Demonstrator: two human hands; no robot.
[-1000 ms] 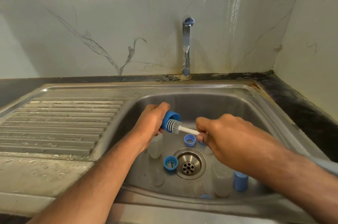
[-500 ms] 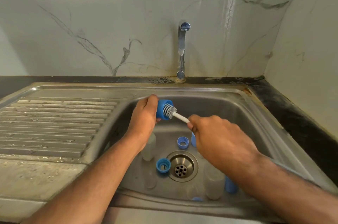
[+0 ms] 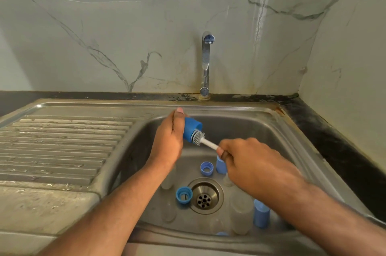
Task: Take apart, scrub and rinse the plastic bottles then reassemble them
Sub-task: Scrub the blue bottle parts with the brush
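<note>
Both hands have lifted toward the frame's centre: our left hand (image 3: 169, 140) grips the blue cap (image 3: 191, 129) while our right hand (image 3: 248, 161) pinches the brush (image 3: 203, 140), bristles still at its mouth, so scrubbing continues above the sink (image 3: 250, 122).

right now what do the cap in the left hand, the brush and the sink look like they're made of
Blue cap: looks like opaque moulded plastic, matte with an even colour. Brush: pale grey bristles in neat rows, probably silicone or soft plastic, on a white stem that seems plastic. Sink: brushed stainless steel by its dull grey sheen, with water marks and rusty staining at the rim.
</note>
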